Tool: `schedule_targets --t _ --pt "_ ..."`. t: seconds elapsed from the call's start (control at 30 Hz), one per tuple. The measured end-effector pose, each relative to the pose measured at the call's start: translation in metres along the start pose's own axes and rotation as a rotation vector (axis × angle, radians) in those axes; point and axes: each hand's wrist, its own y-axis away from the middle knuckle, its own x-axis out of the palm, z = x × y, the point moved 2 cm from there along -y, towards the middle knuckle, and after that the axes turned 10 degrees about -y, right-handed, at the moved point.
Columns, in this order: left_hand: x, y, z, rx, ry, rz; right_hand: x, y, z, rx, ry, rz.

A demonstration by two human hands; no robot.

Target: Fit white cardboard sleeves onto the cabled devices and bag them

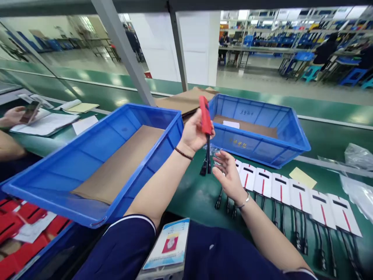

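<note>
My left hand [194,134] is closed around a red card [205,115] held upright, with black cable ends [205,165] hanging below it. Just below and to the right, my right hand [229,173] hovers with fingers spread, holding nothing, close to the dangling cable ends. Under it a row of white cards [294,194] with red stripes and black cables lies on the green table [192,196]. A large blue bin [96,163] lined with cardboard sits tilted at my left arm.
A second blue bin [259,130] stands beyond my hands. Red cards [20,225] fill a bin at lower left. Another person's hand [13,116] holds a phone at far left. Clear plastic bags [359,175] lie at right. A printed card [169,243] rests near my lap.
</note>
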Motion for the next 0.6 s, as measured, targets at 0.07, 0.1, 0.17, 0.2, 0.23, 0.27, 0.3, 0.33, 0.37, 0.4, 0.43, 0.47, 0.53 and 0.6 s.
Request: schedule_targets --t 0.07,0.1,0.17,0.2,0.23,0.27,0.3,0.33,0.37,0.4,0.43,0.47,0.53,0.6 --pt "-0.010 0.021 0.030 0.003 -0.036 -0.096 0.009 -0.002 -0.009 0.196 -0.166 0.082" --pt "-0.017 0.031 0.042 0.013 -0.082 -0.136 0.014 -0.002 -0.013 0.300 -0.250 0.125" --pt "-0.034 0.045 0.056 0.031 -0.169 -0.190 0.021 0.001 -0.021 0.478 -0.427 0.180" --pt "-0.043 0.051 0.059 0.041 -0.200 -0.207 0.024 0.003 -0.024 0.543 -0.512 0.197" --pt "-0.052 0.056 0.060 0.049 -0.223 -0.211 0.026 0.006 -0.026 0.589 -0.586 0.210" --pt "-0.061 0.059 0.060 0.048 -0.246 -0.198 0.028 0.008 -0.028 0.622 -0.639 0.223" --pt "-0.068 0.062 0.059 0.043 -0.270 -0.180 0.028 0.009 -0.029 0.643 -0.667 0.235" --pt "-0.073 0.065 0.057 0.038 -0.294 -0.166 0.029 0.011 -0.031 0.655 -0.672 0.245" --pt "-0.077 0.068 0.056 0.034 -0.314 -0.158 0.030 0.011 -0.032 0.657 -0.651 0.255" --pt "-0.079 0.070 0.055 0.034 -0.323 -0.160 0.030 0.012 -0.034 0.646 -0.594 0.262" --pt "-0.081 0.072 0.056 0.038 -0.323 -0.176 0.031 0.013 -0.036 0.617 -0.488 0.262" --pt "-0.081 0.075 0.058 0.039 -0.319 -0.197 0.031 0.013 -0.037 0.568 -0.319 0.261" --pt "-0.080 0.078 0.064 0.030 -0.314 -0.239 0.034 0.015 -0.035 0.421 0.170 0.283" --pt "-0.080 0.080 0.070 0.022 -0.311 -0.294 0.038 0.016 -0.027 0.242 0.669 0.361"
